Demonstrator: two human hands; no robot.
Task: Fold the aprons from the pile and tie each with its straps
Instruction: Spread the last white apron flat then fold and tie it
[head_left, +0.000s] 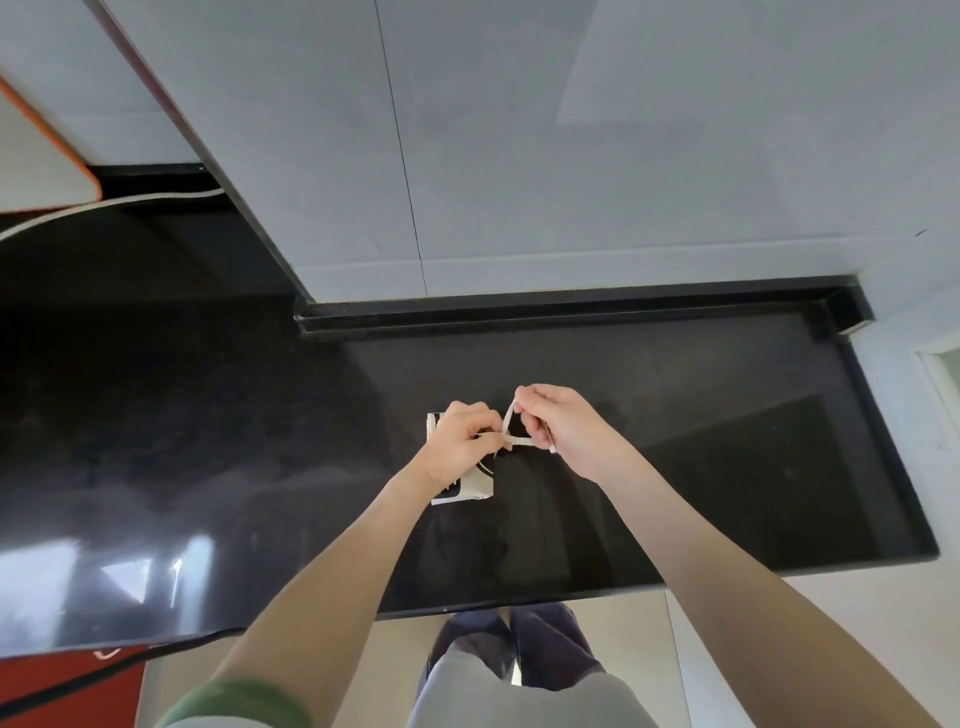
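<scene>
A small folded apron (475, 487), white with black markings, lies on the black counter (727, 441) near its middle. My left hand (460, 441) rests over the bundle and pinches a thin white strap (511, 435) at its top right. My right hand (563, 423) is just to the right, fingers curled round the same strap, which forms a small loop between the two hands. Most of the apron is hidden under my left hand. No pile of other aprons is in view.
The glossy black counter runs left to a darker stretch (156, 389) and ends at a raised back lip (571, 306) under grey wall panels. A white board with an orange edge (47, 156) sits at the far left. My legs (519, 665) stand at the front edge.
</scene>
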